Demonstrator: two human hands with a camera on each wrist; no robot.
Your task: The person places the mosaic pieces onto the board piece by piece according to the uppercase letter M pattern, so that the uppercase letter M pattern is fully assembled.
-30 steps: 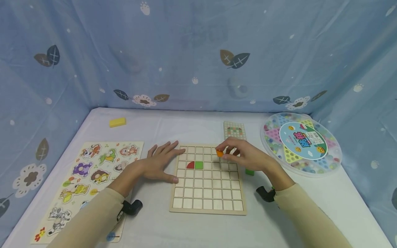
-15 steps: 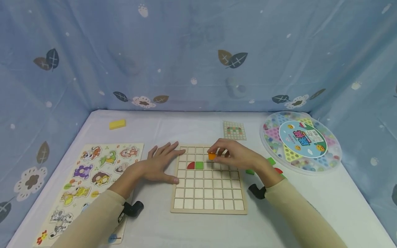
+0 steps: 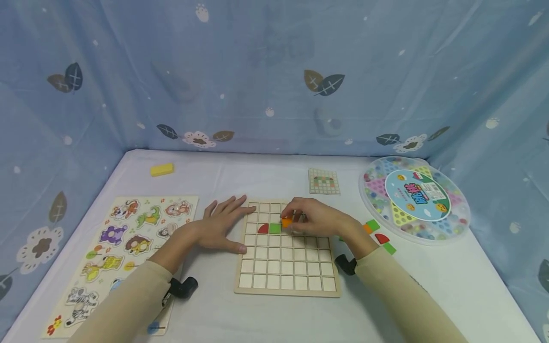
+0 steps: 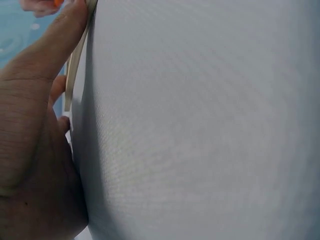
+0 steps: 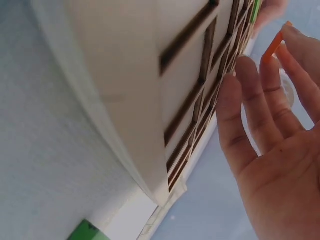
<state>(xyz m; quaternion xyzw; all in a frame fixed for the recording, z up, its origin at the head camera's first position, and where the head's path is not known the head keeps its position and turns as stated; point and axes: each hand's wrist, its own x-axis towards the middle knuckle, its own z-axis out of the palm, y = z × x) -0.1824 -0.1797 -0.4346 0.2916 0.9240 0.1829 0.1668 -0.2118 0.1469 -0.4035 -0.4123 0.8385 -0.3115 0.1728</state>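
A wooden grid board (image 3: pixel 287 291) lies on the white table, with a red quarter-circle tile (image 3: pixel 263 229) and a green square tile (image 3: pixel 275 229) side by side in its cells. Just right of the green one, my right hand (image 3: pixel 319 219) pinches an orange tile (image 3: pixel 286 222) between thumb and fingertips. In the right wrist view this orange tile (image 5: pixel 276 41) is held tilted, above the board's surface. My left hand (image 3: pixel 220 228) is spread flat with fingers straight, thumb and fingertips touching the board's left edge.
Several loose green, orange and red tiles (image 3: pixel 381 237) lie right of the board, partly behind the right forearm. A pattern card (image 3: pixel 324 190) sits behind it. A round marble game box (image 3: pixel 377 226) stands right, an animal puzzle board (image 3: pixel 141 271) left, and a yellow block (image 3: pixel 162 169) far left.
My right hand has moved left over the board with the orange tile, from the board's right part to beside the green tile. The left hand has stayed in place.
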